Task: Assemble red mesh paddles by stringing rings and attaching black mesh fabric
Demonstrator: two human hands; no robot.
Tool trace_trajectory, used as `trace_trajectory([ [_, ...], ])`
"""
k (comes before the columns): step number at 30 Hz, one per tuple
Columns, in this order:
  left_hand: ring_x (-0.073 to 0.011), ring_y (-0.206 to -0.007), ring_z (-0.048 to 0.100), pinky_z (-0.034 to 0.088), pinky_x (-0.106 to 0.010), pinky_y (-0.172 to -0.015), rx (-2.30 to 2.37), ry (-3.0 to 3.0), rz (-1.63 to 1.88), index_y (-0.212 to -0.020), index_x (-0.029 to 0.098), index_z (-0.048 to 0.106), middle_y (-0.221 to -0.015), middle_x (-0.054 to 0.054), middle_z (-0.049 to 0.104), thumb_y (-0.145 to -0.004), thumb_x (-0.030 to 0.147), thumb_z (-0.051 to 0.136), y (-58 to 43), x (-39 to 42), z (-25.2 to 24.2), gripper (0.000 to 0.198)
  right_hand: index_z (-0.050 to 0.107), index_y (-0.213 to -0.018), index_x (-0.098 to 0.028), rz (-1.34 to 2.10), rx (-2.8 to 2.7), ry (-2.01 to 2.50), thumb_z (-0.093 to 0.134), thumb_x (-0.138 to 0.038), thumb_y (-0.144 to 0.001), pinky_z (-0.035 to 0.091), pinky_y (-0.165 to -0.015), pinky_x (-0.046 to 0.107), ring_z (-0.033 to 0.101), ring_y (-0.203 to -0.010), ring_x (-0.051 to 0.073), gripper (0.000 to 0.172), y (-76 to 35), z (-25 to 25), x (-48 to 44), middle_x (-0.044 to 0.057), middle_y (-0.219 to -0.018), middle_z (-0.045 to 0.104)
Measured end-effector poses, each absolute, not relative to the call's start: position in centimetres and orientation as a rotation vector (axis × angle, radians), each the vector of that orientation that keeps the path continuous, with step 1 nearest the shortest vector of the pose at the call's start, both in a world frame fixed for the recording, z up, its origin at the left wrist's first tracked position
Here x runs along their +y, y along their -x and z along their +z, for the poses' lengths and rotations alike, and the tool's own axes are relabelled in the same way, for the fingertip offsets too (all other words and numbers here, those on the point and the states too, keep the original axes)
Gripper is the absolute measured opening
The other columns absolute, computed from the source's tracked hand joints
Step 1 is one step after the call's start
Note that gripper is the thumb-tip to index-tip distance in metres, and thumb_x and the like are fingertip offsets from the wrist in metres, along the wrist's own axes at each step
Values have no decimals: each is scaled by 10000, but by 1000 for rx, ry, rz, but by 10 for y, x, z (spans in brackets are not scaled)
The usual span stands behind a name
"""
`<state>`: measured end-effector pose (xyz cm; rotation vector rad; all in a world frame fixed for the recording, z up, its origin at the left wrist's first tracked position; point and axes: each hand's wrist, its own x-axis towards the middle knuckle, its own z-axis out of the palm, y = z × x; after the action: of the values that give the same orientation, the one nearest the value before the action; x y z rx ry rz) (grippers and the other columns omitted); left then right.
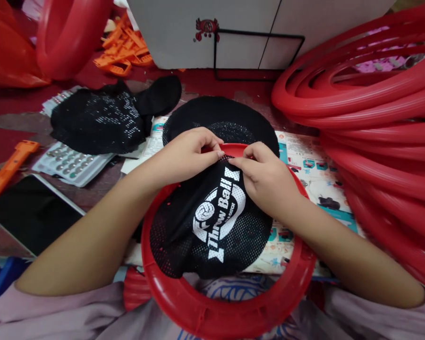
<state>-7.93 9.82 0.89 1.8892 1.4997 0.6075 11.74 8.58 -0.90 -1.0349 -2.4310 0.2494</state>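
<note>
A red plastic ring [230, 309] lies in front of me, partly on my lap. Across it is draped a black mesh net [212, 222] printed with a white "Throw Ball" logo. My left hand [186, 156] pinches the net's far edge against the ring's far rim. My right hand [265, 177] pinches the same edge right beside it, fingertips almost touching the left hand's. Behind my hands lies a stack of black mesh nets [219, 118].
Several red rings [375, 108] are piled at the right, and another red ring [69, 35] stands at the back left. A heap of black mesh [99, 120], a calculator [71, 165], a tablet [31, 215], orange clips [123, 47] and a white cabinet [233, 28] surround the printed sheet [315, 174].
</note>
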Motion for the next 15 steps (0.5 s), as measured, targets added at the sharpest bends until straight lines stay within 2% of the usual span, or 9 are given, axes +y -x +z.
trace_trajectory([
  [5,-201,-841,638,462,-320,-738,1544,-1874,571,-682,167,652,-966,-39,697,-752,199,596,80,98,9,95,722,-961,-142,313,-2482,1108,403,-112,-911,424,-659,263,503,-754,157,324,-115,-7,86,81,-864,561],
  [10,-200,-866,617,455,-328,-791,1535,-2077,612,-650,155,607,-874,-46,676,-771,177,564,77,99,7,130,722,-949,-134,298,-2437,1095,412,-100,-899,433,-673,265,514,-766,155,315,-114,-9,86,84,-876,563],
  [15,-177,-796,608,442,-300,-705,1496,-1999,621,-737,154,613,-884,-44,666,-826,249,545,79,98,8,147,729,-935,-127,218,-2337,979,408,-96,-898,443,-651,253,514,-730,140,324,-117,-14,89,68,-832,560],
])
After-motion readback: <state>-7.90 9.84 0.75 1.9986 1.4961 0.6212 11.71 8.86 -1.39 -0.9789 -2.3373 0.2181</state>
